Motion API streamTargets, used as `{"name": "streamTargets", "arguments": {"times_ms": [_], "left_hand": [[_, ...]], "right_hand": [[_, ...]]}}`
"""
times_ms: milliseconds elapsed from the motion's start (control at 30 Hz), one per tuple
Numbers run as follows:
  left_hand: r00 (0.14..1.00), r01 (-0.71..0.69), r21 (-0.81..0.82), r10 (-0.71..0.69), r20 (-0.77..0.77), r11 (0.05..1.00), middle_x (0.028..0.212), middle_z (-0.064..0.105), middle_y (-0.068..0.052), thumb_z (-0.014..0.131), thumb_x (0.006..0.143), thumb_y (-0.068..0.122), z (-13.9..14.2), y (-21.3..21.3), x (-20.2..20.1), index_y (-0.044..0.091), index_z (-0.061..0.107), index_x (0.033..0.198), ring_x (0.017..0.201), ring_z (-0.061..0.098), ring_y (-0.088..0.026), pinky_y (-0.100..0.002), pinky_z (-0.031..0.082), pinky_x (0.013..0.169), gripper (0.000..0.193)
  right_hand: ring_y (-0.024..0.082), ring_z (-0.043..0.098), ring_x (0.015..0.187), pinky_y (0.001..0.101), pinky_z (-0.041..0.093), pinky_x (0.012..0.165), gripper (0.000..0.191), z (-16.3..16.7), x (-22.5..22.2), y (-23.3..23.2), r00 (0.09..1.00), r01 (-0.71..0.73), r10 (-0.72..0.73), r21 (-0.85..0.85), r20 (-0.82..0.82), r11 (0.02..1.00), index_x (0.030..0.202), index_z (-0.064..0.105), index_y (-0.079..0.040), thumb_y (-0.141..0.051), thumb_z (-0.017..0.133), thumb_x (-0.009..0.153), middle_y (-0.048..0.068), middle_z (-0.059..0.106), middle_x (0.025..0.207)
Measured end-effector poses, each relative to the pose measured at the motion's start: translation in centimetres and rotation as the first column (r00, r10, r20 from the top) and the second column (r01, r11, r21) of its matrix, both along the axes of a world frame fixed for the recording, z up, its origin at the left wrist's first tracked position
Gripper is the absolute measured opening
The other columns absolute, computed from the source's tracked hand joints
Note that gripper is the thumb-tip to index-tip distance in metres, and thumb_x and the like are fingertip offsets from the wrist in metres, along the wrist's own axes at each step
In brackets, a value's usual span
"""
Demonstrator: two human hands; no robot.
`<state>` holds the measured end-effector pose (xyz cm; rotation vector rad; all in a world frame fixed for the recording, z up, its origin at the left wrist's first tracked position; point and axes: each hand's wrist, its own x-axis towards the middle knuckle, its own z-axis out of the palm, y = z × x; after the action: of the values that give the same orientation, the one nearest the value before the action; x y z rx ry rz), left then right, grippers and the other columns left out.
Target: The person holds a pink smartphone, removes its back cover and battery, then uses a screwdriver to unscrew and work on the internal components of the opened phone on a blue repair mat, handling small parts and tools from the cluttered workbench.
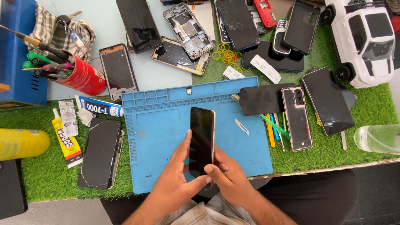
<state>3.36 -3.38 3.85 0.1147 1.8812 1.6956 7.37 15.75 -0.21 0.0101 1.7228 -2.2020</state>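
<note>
This is a phone repair bench. Directly under the hands [200,179] holding a phone [202,141] lies a blue silicone repair mat [166,125] with parts trays. Beyond the grip lie opened phone frames [188,30] and cracked screens [237,23]. To its left are glue tubes [66,139] and a red tool cup [83,77]; to its right, prying tools [275,131].

Black-screened phone [201,141]; blue mat [166,133]; green turf [50,175]; red cup [85,78]; white toy car [364,39].
</note>
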Motion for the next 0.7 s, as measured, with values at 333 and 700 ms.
{"name": "streamTargets", "arguments": {"times_ms": [333,700], "left_hand": [[0.999,0.006,0.028,-0.007,0.032,1.000,0.159,0.037,-0.011,0.088,0.075,0.019,-1.0,0.2,0.1,0.009,0.008,0.162,0.136,0.054,-0.023,-0.041,0.052,0.109,0.118],[0.972,-0.107,0.413,0.007,0.237,0.905,0.160,0.031,-0.009,0.078,0.079,0.002,-1.0,-0.1,0.1,0.007,0.003,0.164,0.132,0.049,-0.024,-0.044,0.055,0.105,0.113]], "right_hand": [[0.024,0.080,0.103,0.0395,0.065,0.088,0.105,2.1,-0.5,0.1,0.987,0.055,0.003,0.351,-0.163,0.935,0.163,0.008,-0.011,-0.021,0.082,0.088,0.019,0.075,0.126],[0.025,0.071,0.123,0.0385,0.059,0.098,0.071,3.9,0.0,1.4,0.999,-0.028,0.032,0.118,-0.037,0.993,0.162,0.027,-0.001,-0.005,0.057,0.098,0.017,0.065,0.147]]}}
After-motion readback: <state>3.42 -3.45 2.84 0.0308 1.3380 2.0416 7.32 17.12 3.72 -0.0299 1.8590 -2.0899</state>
